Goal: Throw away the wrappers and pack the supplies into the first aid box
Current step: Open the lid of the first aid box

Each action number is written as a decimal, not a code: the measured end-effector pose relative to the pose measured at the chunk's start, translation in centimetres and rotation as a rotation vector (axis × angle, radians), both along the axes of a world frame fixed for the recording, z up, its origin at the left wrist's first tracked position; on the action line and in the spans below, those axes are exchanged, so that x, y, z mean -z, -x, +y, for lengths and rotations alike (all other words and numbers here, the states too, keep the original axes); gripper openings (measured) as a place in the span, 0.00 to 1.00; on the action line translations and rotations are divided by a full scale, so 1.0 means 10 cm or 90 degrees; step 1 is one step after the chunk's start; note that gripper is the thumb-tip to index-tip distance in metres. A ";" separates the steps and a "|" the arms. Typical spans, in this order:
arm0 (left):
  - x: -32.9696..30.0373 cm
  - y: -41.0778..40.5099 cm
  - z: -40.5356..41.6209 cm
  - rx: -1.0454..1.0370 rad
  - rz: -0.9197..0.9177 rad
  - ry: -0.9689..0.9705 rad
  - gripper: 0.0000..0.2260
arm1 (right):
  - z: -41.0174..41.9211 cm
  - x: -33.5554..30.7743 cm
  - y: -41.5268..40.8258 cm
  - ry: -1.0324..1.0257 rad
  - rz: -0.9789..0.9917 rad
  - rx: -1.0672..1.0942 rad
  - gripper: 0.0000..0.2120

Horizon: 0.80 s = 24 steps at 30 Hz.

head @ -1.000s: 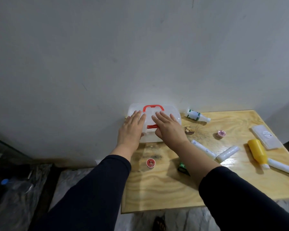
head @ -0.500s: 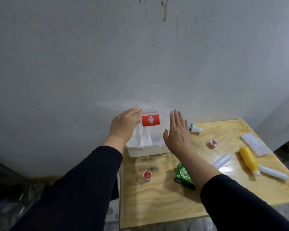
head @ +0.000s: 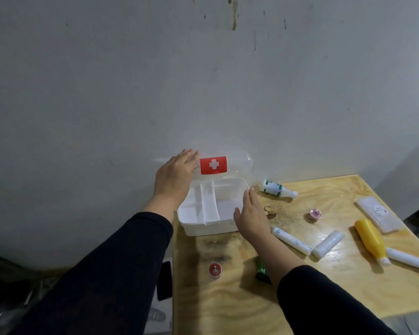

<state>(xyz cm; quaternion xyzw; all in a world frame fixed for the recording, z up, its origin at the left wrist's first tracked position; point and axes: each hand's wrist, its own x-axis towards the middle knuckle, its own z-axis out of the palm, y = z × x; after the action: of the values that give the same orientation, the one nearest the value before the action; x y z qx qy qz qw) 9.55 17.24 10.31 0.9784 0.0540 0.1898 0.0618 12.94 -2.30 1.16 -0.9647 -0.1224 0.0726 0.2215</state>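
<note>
The white first aid box (head: pixel 205 228) stands open at the table's back left, showing a divided inner tray. Its clear lid (head: pixel 240 163) with a red cross label leans back against the wall. My left hand (head: pixel 176 176) rests flat on the lid's left part, fingers together. My right hand (head: pixel 250 212) lies open against the box's right wall, holding nothing. Loose supplies lie to the right: a white bottle with green bands (head: pixel 277 189), two white rolls (head: pixel 292 240) (head: pixel 328 244), a yellow bottle (head: pixel 370 239), a white tube (head: pixel 409 259) and a flat clear packet (head: pixel 379 213).
A small red cap (head: pixel 214 270) and a green box (head: pixel 263 272), partly hidden under my right forearm, lie near the front of the wooden table (head: pixel 324 293). A small pink cup (head: pixel 315 215) sits mid-table. The grey wall stands right behind the box. Dark clutter covers the floor at left.
The lid has swung from shut to fully back against the wall. My left hand followed it up. My right hand dropped from the lid to the box's right side.
</note>
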 end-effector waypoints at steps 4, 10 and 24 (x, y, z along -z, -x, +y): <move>-0.04 -0.13 0.00 -0.026 0.011 -0.009 0.20 | -0.08 0.02 0.04 -0.013 0.018 0.002 0.31; -0.09 -0.26 -0.03 -0.054 0.044 -0.007 0.24 | -0.18 0.02 0.15 -0.023 0.026 0.006 0.32; 0.36 0.34 -0.47 0.053 -0.007 0.005 0.26 | -0.86 -0.08 0.38 -0.047 0.035 0.003 0.34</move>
<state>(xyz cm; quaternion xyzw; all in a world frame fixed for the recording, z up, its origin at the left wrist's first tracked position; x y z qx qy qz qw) 6.10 12.57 6.74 0.9784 0.0136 0.1925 0.0735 9.17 -10.94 1.94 -0.9537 -0.1165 0.0943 0.2606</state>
